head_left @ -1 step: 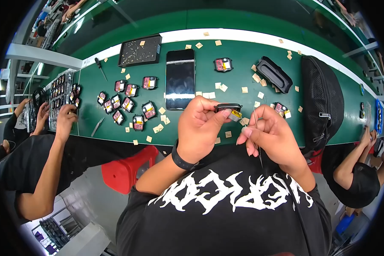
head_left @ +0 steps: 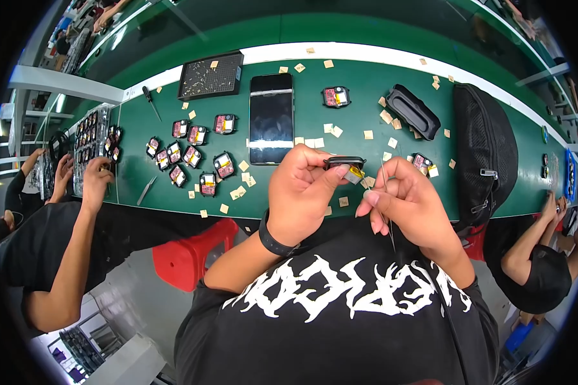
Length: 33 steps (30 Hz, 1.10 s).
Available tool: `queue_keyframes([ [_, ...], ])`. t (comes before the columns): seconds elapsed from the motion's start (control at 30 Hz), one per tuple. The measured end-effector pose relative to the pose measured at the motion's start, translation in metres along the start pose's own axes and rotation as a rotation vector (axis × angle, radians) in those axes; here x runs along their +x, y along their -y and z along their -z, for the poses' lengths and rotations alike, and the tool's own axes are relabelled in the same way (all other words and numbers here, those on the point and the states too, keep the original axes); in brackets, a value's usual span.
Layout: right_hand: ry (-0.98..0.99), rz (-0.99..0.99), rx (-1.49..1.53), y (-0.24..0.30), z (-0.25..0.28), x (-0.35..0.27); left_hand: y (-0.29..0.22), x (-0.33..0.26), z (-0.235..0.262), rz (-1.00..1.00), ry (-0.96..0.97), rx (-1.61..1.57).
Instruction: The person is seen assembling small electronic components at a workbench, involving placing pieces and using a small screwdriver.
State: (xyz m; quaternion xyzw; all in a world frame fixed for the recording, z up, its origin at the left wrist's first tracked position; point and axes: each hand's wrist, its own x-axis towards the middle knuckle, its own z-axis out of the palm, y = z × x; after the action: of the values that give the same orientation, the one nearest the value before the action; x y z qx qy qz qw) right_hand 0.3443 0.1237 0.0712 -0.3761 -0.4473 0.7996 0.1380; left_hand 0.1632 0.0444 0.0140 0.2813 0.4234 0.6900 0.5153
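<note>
While the left hand (head_left: 300, 192) pinches a small dark casing (head_left: 345, 159) above the worktop (head_left: 366, 77) and the right hand (head_left: 412, 205) closes round a thin metal tool (head_left: 393, 240), one slip could tear the yellow part (head_left: 356, 172)

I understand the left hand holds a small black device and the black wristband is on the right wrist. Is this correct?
Not quite: the black wristband is on the left wrist, as the head view shows. The left hand does hold the small black device.
</note>
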Motion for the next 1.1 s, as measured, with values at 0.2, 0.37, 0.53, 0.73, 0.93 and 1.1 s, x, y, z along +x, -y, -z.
queue_keyframes([
  [0.2, -0.040, -0.019, -0.024, -0.002, -0.001, 0.002, -0.010, 0.000, -0.009, 0.023, 0.044, 0.036],
  [0.37, -0.122, 0.025, 0.072, -0.006, -0.004, 0.002, -0.006, -0.001, -0.005, 0.005, 0.103, 0.143],
  [0.53, -0.123, 0.099, 0.057, -0.015, 0.002, 0.005, -0.004, -0.001, -0.005, -0.011, 0.096, 0.087],
  [0.73, -0.103, 0.334, -0.070, -0.034, 0.007, 0.009, -0.015, -0.003, -0.010, 0.183, 0.053, -0.051],
  [0.93, -0.100, 0.542, -0.320, -0.029, 0.012, 0.003, -0.016, -0.004, -0.012, 0.211, 0.046, -0.025],
  [1.1, -0.193, 0.939, -0.970, -0.018, 0.009, 0.015, -0.021, -0.004, -0.019, 0.222, 0.055, -0.062],
])
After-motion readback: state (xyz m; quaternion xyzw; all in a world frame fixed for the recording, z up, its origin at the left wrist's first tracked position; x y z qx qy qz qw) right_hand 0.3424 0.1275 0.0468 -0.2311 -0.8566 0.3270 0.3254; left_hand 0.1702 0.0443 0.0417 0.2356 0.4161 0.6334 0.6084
